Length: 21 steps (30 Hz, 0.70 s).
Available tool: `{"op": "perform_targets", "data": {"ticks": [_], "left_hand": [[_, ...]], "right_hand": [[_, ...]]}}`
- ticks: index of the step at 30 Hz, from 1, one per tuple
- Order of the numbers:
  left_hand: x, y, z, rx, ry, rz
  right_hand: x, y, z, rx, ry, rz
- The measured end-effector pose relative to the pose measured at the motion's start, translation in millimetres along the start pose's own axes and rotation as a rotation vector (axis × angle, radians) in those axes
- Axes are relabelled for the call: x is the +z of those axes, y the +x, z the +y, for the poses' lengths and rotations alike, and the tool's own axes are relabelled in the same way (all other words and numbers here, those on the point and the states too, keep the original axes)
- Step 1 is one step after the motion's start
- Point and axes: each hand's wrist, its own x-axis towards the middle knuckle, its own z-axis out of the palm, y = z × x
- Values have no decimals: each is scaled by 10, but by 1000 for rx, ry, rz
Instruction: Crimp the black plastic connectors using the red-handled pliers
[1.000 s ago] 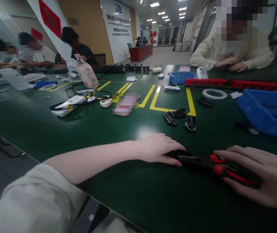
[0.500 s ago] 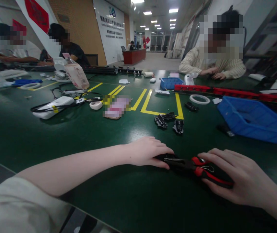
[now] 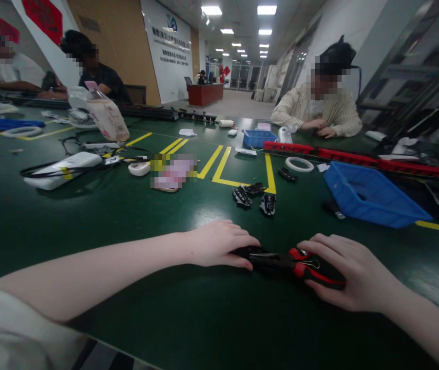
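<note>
A long black and red part (image 3: pixel 292 263) with a metal clip on it lies on the green table (image 3: pixel 88 221) in front of me. My left hand (image 3: pixel 219 242) rests curled over its black left end, fingers closed on it. My right hand (image 3: pixel 352 275) covers its red right end, fingers wrapped over it. Three small black parts (image 3: pixel 255 194) lie just beyond my hands near the yellow floor-tape lines (image 3: pixel 223 167).
A blue bin (image 3: pixel 373 195) sits to the right, a smaller blue bin (image 3: pixel 256 137) farther back. Long red strips (image 3: pixel 358 154), tape rolls (image 3: pixel 299 164), a white device with cables (image 3: pixel 63 167) and a bottle (image 3: pixel 106 115) lie around. A person in a striped shirt (image 3: pixel 319 110) and others work nearby.
The view has swung to the right and pulled back; my hands and the black and red part sit more to the left and look smaller. Their grip looks unchanged.
</note>
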Motion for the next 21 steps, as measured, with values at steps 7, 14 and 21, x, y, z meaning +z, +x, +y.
{"op": "perform_targets", "data": {"ticks": [7,14,21], "left_hand": [[-14,-2,12,4,3,-4],[-30,-1,26,4,6,-3],[-26,-8,18,-3,-3,-7]], "right_hand": [[49,45,-107,28,75,-5],[-6,20,-19,12,52,-13],[-56,5,2,18,58,-31]]}}
